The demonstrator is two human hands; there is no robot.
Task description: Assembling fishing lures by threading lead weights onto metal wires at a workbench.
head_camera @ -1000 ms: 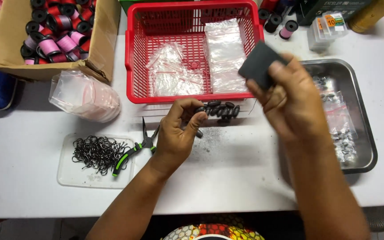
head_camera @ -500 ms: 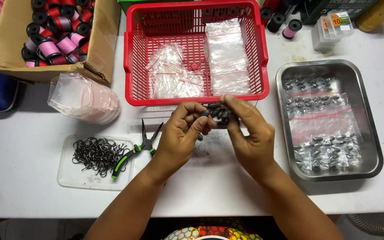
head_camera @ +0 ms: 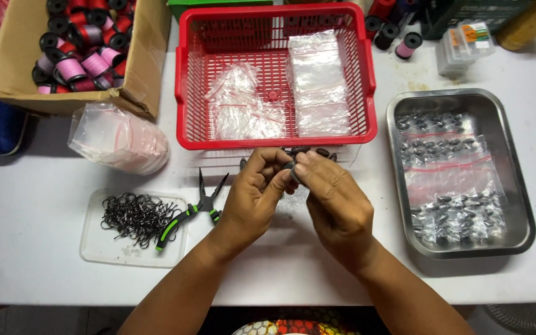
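Just below the red basket (head_camera: 184, 99), over the white table (head_camera: 44, 248), both hands meet on a small dark piece (head_camera: 291, 166), perhaps a sinker, too hidden to be sure. The left hand (head_camera: 252, 198) and right hand (head_camera: 336, 201) pinch it between their fingertips. More dark pieces (head_camera: 317, 152) lie just behind. Green-handled pliers (head_camera: 190, 211) rest left, beside a tray of hooks (head_camera: 134, 217); a steel pan (head_camera: 516, 186) of bagged weights sits right.
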